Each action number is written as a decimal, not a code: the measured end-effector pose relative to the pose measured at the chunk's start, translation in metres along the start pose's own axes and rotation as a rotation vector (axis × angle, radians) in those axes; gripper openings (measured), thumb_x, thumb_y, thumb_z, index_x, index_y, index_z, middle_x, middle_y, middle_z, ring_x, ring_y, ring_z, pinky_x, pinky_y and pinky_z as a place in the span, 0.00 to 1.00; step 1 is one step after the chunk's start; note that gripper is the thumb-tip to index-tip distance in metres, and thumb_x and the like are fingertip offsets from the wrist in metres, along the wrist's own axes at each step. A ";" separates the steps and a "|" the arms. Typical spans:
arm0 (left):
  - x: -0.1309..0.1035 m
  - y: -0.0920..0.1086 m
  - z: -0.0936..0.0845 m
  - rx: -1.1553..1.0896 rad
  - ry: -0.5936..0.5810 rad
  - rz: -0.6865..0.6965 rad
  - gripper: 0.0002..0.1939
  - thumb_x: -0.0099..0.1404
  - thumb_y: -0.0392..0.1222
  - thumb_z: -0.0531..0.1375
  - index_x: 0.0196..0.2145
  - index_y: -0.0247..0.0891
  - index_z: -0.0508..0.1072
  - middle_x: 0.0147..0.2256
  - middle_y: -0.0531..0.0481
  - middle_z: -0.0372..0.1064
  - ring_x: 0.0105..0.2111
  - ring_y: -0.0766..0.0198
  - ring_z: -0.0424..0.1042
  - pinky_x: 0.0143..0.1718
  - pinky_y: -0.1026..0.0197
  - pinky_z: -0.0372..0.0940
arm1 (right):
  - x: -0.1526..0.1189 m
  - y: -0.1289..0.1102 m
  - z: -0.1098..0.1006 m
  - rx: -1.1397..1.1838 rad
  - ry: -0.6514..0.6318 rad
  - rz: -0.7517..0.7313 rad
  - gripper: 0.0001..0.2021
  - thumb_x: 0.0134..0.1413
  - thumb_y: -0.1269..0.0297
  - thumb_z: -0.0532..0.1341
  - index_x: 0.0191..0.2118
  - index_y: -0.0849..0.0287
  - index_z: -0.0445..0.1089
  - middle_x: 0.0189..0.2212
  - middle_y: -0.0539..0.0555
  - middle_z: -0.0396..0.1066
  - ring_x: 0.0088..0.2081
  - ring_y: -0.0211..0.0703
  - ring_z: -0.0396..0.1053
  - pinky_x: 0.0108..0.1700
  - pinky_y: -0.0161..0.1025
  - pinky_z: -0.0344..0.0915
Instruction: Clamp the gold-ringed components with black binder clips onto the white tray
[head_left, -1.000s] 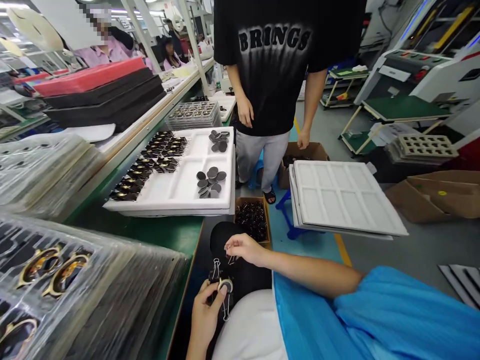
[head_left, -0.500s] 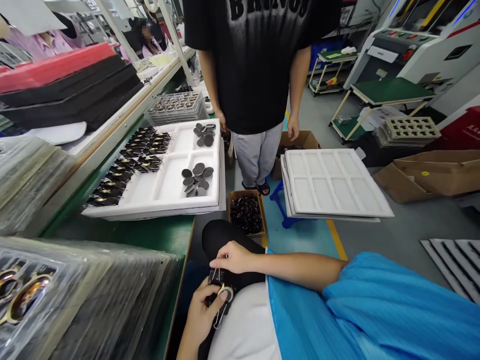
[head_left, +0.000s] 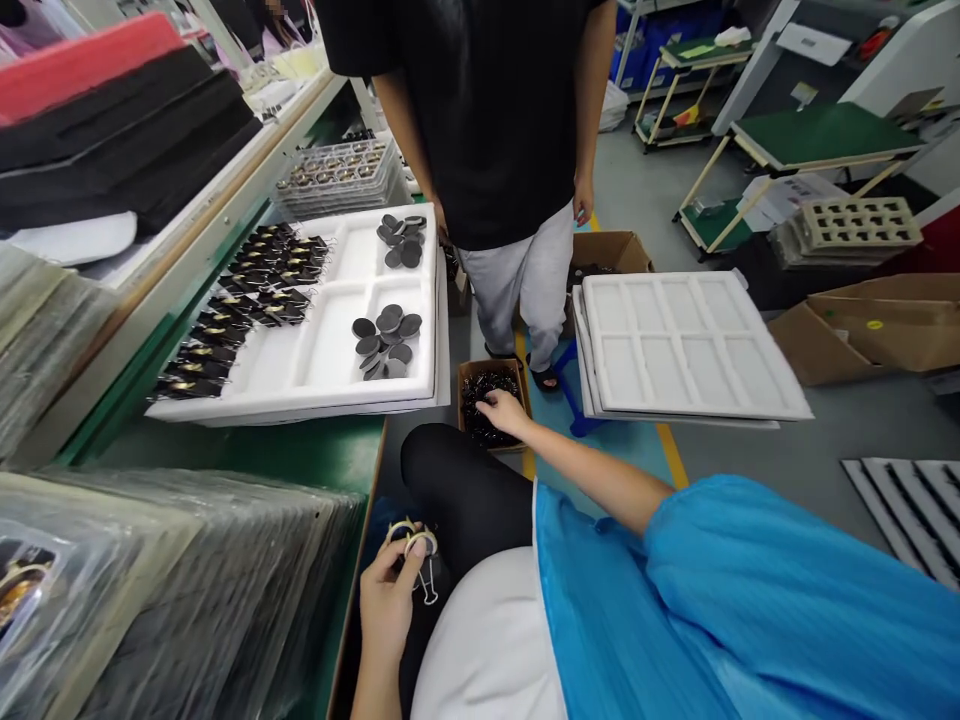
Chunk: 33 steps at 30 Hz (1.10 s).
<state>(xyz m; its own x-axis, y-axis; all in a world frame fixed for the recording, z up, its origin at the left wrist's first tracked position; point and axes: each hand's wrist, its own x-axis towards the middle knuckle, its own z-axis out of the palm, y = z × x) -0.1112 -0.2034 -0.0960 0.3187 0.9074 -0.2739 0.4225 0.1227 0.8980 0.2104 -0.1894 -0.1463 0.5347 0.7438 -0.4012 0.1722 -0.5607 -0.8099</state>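
Note:
My left hand (head_left: 388, 595), low in the view by my thigh, is closed around a gold-rimmed watch case (head_left: 421, 543). A second gold ring (head_left: 401, 530) shows just behind it. The wire handle of a binder clip (head_left: 427, 585) sticks out below my fingers. My right hand (head_left: 504, 412) reaches over a cardboard box (head_left: 525, 380) on the floor. Its fingers are bent together at the heap of black binder clips (head_left: 487, 385) inside; what they pinch, if anything, is hidden.
A white foam tray (head_left: 322, 375) on the green bench holds clipped pieces and dark discs (head_left: 390, 325). Plastic trays (head_left: 247, 560) stand stacked at left. A person (head_left: 472, 130) stands ahead. Another foam tray (head_left: 697, 345) rests on a blue stool.
My right hand has left the clip at my left hand and moved forward to the box. My left hand has shifted slightly up and left with the watch case. The view has tilted down.

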 end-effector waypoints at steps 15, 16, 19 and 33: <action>0.030 0.012 0.029 -0.432 0.415 -0.061 0.26 0.53 0.63 0.71 0.35 0.36 0.81 0.22 0.56 0.67 0.25 0.67 0.68 0.28 0.65 0.63 | -0.108 -0.005 0.083 0.393 -0.693 -0.237 0.24 0.30 0.54 0.82 0.27 0.60 0.70 0.26 0.47 0.73 0.29 0.38 0.71 0.32 0.33 0.67; 0.030 0.014 0.030 -0.485 0.427 -0.056 0.26 0.53 0.63 0.71 0.35 0.36 0.81 0.24 0.55 0.69 0.27 0.67 0.68 0.29 0.65 0.64 | -0.108 -0.002 0.084 0.440 -0.734 -0.207 0.25 0.29 0.55 0.82 0.29 0.60 0.71 0.28 0.47 0.74 0.29 0.38 0.72 0.33 0.33 0.68; 0.031 0.021 0.038 -0.613 0.361 -0.050 0.26 0.52 0.62 0.72 0.39 0.38 0.81 0.38 0.49 0.77 0.40 0.62 0.74 0.40 0.63 0.67 | -0.110 0.001 0.086 0.591 -0.838 -0.085 0.29 0.34 0.58 0.80 0.44 0.58 0.71 0.34 0.47 0.75 0.29 0.38 0.74 0.30 0.34 0.70; 0.051 0.059 0.065 -0.802 0.296 -0.025 0.25 0.47 0.60 0.75 0.34 0.37 0.82 0.37 0.48 0.78 0.39 0.63 0.74 0.46 0.60 0.68 | -0.089 -0.006 0.039 0.123 -0.350 -0.245 0.11 0.54 0.59 0.69 0.26 0.60 0.76 0.21 0.50 0.76 0.26 0.40 0.72 0.32 0.35 0.64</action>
<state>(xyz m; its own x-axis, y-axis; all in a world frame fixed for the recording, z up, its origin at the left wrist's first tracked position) -0.0143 -0.1760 -0.0793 0.0351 0.9545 -0.2960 -0.3376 0.2901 0.8955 0.1291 -0.2382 -0.1223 0.1740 0.9397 -0.2943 0.1475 -0.3204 -0.9357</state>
